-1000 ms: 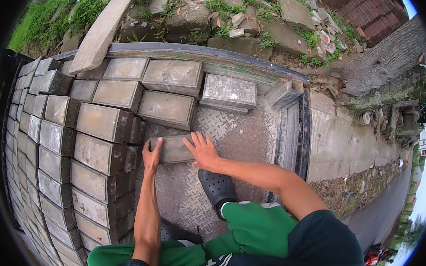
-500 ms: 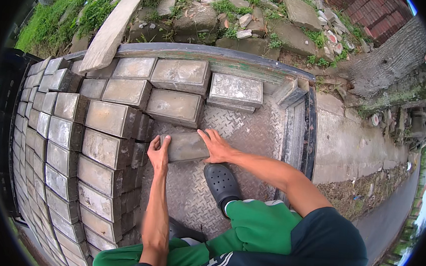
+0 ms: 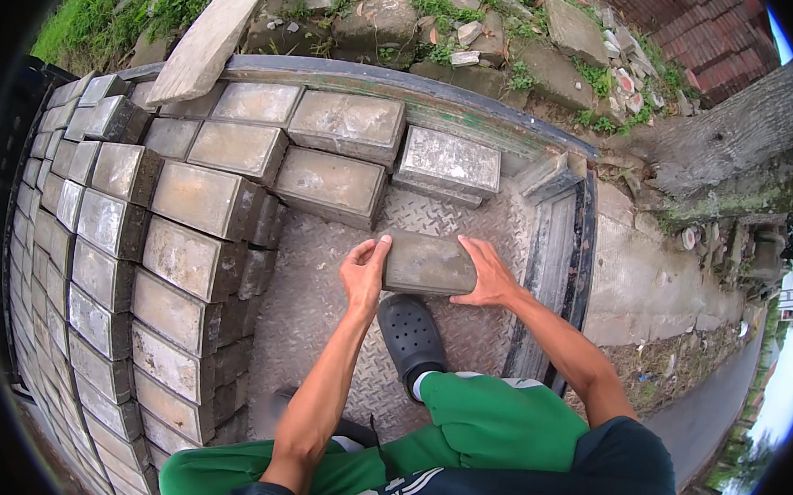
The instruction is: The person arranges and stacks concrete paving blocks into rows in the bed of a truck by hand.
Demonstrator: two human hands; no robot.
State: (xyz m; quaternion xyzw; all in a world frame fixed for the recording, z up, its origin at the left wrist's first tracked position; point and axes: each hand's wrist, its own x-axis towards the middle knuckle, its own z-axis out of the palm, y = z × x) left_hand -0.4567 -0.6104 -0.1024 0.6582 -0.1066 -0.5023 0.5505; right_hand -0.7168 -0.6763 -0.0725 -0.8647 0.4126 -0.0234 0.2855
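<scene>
while left hand (image 3: 363, 270) and right hand (image 3: 489, 277) clasp it, rectangular concrete block (image 3: 428, 264)

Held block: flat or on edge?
Flat: the block shows its broad face upward, with the left hand at one end and the right hand at the other.

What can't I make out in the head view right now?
In the head view:
Underside of the held block, between left hand and right hand: turned from the camera.
Left shoe: mostly behind left forearm and trousers.
Plank: far end cut off by the upper edge.
Stacked blocks: upper ones hide lower.
</scene>
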